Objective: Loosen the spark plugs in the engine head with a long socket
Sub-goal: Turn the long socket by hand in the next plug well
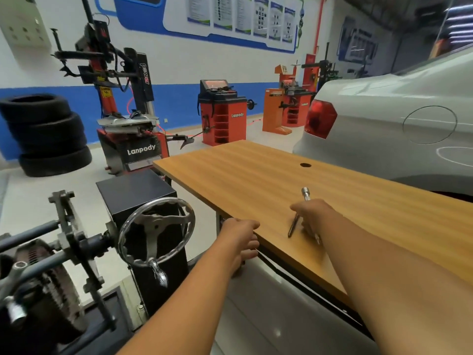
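Item: long socket [305, 193] on table [230, 170], axis pointing away from us, our R hand [311, 213] grip curled round it; L hand [240, 235] holds table edge.

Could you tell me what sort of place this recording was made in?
Most likely a car repair or tyre workshop, perhaps a training one: a tyre changer stands beside stacked tyres, an orange wheel balancer stands behind, and a silver car is parked by the wooden table.
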Demonstrator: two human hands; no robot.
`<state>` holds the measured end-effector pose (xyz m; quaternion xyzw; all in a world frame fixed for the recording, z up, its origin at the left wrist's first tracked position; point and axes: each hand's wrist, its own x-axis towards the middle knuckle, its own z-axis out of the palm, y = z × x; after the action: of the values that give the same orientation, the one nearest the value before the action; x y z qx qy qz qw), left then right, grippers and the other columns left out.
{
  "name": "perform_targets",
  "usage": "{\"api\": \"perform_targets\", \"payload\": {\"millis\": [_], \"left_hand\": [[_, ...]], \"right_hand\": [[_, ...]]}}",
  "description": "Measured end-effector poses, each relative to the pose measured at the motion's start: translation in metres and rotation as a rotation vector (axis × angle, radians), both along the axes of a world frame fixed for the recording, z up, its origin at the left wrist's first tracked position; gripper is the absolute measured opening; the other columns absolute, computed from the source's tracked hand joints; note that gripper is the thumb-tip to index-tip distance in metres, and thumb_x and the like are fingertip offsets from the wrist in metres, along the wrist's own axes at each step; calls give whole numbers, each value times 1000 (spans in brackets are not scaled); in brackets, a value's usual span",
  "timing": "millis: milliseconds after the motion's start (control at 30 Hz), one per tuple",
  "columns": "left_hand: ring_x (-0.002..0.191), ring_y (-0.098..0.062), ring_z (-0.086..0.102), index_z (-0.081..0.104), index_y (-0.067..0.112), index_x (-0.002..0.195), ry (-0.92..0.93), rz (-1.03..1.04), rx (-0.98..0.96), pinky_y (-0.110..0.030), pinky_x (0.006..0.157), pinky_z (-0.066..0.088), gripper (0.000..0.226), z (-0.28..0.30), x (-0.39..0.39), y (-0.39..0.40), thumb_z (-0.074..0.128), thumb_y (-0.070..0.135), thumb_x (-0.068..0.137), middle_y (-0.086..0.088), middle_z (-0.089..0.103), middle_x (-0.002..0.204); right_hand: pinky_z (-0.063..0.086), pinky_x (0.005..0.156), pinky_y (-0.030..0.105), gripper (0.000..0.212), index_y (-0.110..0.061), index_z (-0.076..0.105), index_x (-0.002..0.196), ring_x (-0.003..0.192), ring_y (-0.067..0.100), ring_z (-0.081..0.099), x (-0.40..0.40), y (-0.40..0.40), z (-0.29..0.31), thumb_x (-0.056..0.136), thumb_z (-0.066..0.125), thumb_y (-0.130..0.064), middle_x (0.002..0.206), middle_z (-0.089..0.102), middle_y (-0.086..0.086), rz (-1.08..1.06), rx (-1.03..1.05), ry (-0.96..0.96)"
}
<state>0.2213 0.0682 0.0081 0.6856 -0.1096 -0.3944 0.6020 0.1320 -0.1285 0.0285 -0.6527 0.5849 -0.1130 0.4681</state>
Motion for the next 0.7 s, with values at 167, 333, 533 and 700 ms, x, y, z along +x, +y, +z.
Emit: {"api": "perform_targets", "payload": {"millis": [167,333,533,700], "left_hand": [[103,-30,72,60,17,110,207,-53,-127,-42,75,66,16,1,-5,1,65,30,102,-17,70,117],[107,-33,70,62,13,120,282,-64,-218,-46,77,66,29,-5,-6,0,63,36,103,-17,68,122],[109,-33,70,63,12,123,253,-70,-261,-47,85,65,31,-8,2,16,64,36,103,-14,67,124],[113,-29,70,61,19,133,74,-75,-371,-45,88,63,42,17,21,61,64,46,101,-8,70,127]], "right_hand": [[46,55,31,43,-9,60,125,75,23,59,-8,-10,-4,94,69,-37,111,60,13,-63,32,-109],[36,43,21,26,-12,55,97,50,16,39,-9,-7,17,103,42,-34,72,49,6,-160,93,-313],[37,52,30,49,-13,56,94,52,13,41,10,42,66,107,38,-56,70,48,1,-37,102,-568],[40,57,32,45,-15,58,103,52,13,44,47,125,94,103,46,-59,65,48,-1,222,128,-766]]}}
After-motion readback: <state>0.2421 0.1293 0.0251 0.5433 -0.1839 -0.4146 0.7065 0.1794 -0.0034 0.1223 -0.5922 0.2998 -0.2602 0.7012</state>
